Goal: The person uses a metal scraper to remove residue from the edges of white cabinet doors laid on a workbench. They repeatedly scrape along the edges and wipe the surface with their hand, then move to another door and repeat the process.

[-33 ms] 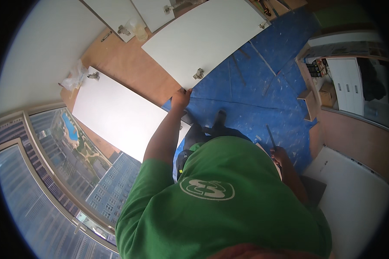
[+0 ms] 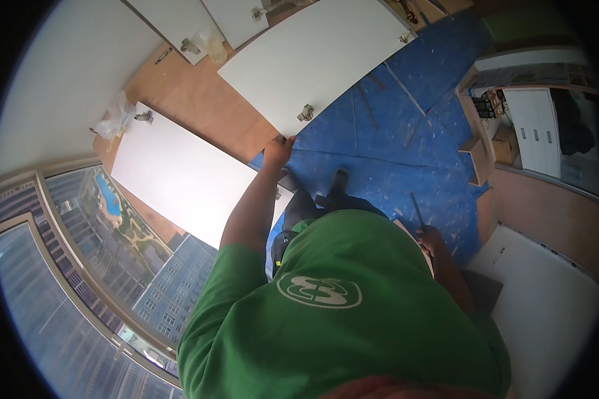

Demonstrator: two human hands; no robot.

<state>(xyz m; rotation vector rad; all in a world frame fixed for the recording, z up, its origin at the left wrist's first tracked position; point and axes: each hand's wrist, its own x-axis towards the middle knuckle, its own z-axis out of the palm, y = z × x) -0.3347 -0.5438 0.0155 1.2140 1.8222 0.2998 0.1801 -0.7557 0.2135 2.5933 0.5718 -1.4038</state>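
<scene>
My left hand (image 2: 278, 152) is closed on the near corner of a large white cabinet door (image 2: 313, 60); its thumb lies at the edge and the other fingers are partly hidden. A metal hinge (image 2: 305, 113) sits on that door close to the hand. Low at my right side, my right hand (image 2: 431, 240) is wrapped round a thin dark bar (image 2: 416, 207) that points up and away; its exact kind does not show. A second white door (image 2: 186, 173) lies left of my left forearm, with a hinge (image 2: 144, 117) at its far corner.
Brown board (image 2: 193, 106) lies under the doors. Blue sheeting (image 2: 393, 146) covers the floor, with several thin strips on it. A plastic cup (image 2: 215, 52) and a clear bag (image 2: 116, 116) stand at the left. Tools (image 2: 411, 12) lie far off. A white panel (image 2: 546, 299) is at the right.
</scene>
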